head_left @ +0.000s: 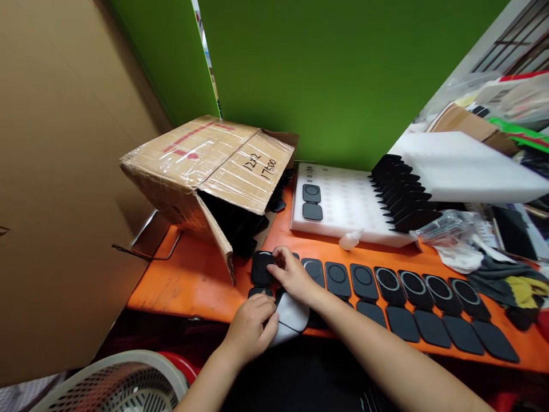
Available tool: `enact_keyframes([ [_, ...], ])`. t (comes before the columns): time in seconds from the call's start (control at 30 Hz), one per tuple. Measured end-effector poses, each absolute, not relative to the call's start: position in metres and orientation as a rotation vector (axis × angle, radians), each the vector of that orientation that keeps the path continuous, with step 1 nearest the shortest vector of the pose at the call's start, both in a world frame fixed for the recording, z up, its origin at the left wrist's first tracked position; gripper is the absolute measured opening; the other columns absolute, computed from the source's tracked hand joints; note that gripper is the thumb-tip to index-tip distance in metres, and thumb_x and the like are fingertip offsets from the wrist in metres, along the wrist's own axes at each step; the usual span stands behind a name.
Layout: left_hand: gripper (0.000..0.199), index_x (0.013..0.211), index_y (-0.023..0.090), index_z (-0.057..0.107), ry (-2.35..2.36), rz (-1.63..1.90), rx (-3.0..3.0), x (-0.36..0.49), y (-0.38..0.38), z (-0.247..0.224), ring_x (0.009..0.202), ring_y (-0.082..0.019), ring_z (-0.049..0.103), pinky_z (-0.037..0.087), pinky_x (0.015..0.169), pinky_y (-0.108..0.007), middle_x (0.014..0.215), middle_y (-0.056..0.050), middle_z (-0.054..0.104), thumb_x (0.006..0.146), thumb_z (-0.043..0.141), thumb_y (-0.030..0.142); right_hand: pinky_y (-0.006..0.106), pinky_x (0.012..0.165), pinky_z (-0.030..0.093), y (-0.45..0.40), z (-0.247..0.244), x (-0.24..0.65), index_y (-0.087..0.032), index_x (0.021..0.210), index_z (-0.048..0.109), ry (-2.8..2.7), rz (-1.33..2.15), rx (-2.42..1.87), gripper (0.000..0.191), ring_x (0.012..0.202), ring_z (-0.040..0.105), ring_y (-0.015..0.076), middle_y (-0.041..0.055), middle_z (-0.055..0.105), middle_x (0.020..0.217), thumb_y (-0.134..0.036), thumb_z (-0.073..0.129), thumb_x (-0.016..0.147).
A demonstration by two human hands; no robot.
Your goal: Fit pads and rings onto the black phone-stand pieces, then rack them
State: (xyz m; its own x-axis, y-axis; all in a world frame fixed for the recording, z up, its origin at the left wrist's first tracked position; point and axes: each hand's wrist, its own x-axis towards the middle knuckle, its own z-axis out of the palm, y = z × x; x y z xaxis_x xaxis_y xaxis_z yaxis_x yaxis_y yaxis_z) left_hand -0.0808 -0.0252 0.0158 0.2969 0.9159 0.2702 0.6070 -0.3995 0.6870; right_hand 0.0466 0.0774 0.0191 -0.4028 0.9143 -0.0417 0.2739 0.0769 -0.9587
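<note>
On the orange bench (pixel 171 280), touches with the right hand (pixel 294 276) — thumb and forefinger curled close together — the leftmost black folding pad (pixel 261 270), lying open just beside the cardboard box (pixel 234 171); rests the left hand (pixel 253 323), bent, at its near panel; cannot tell any firm pinch in either. Shows rightward a row of similar open pads (pixel 363 278); behind, a white foam block (pixel 343 200).
</note>
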Motion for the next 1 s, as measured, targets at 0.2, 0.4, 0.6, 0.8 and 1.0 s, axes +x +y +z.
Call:
enact_keyframes([
  [0.2, 0.023, 0.066, 0.019, 0.056, 1.351, 0.902, 2.11, -0.081, -0.024, 0.016, 0.074, -0.018, 0.059, 0.049, 0.08, -0.035, 0.073, -0.005, 0.063, 0.085, 0.042, 0.016, 0.027, 0.064, 0.038, 0.077, 0.016, 0.042, -0.022, 0.088, 0.042, -1.768, 1.3, -1.186, 0.016, 0.068, 0.049, 0.0146, -0.0028, 0.051, 0.075, -0.026, 0.052, 0.075],
  [0.4, 0.022, 0.068, 0.019, 0.056, 1.351, 0.901, 2.115, -0.081, -0.024, 0.017, 0.073, -0.018, 0.058, 0.049, 0.078, -0.035, 0.074, -0.005, 0.063, 0.084, 0.041, 0.016, 0.028, 0.065, 0.038, 0.074, 0.015, 0.04, -0.023, 0.089, 0.043, -1.744, 1.276, -1.227, 0.016, 0.068, 0.049, 0.0152, -0.0026, 0.051, 0.074, -0.026, 0.051, 0.076],
  [0.6, 0.023, 0.068, 0.019, 0.056, 1.354, 0.895, 2.122, -0.081, -0.025, 0.016, 0.073, -0.017, 0.058, 0.05, 0.079, -0.035, 0.075, -0.005, 0.063, 0.085, 0.041, 0.016, 0.029, 0.064, 0.038, 0.07, 0.016, 0.039, -0.023, 0.089, 0.043, -1.708, 1.264, -1.294, 0.016, 0.066, 0.049, 0.0157, -0.0026, 0.051, 0.072, -0.026, 0.051, 0.076],
  [0.8, 0.022, 0.067, 0.019, 0.054, 1.36, 0.885, 2.128, -0.081, -0.024, 0.016, 0.072, -0.017, 0.057, 0.049, 0.08, -0.034, 0.073, -0.004, 0.062, 0.084, 0.042, 0.016, 0.028, 0.063, 0.038, 0.069, 0.018, 0.037, -0.022, 0.089, 0.044, -1.707, 1.246, -1.325, 0.015, 0.067, 0.05, 0.0157, -0.0023, 0.052, 0.073, -0.025, 0.051, 0.076],
  [1.0, 0.023, 0.065, 0.02, 0.054, 1.375, 0.883, 2.132, -0.079, -0.024, 0.018, 0.071, -0.017, 0.058, 0.049, 0.08, -0.034, 0.07, -0.004, 0.062, 0.084, 0.041, 0.015, 0.028, 0.063, 0.039, 0.069, 0.02, 0.035, -0.022, 0.088, 0.044, -1.736, 1.199, -1.343, 0.014, 0.067, 0.051, 0.0155, -0.0027, 0.052, 0.071, -0.022, 0.05, 0.076],
])
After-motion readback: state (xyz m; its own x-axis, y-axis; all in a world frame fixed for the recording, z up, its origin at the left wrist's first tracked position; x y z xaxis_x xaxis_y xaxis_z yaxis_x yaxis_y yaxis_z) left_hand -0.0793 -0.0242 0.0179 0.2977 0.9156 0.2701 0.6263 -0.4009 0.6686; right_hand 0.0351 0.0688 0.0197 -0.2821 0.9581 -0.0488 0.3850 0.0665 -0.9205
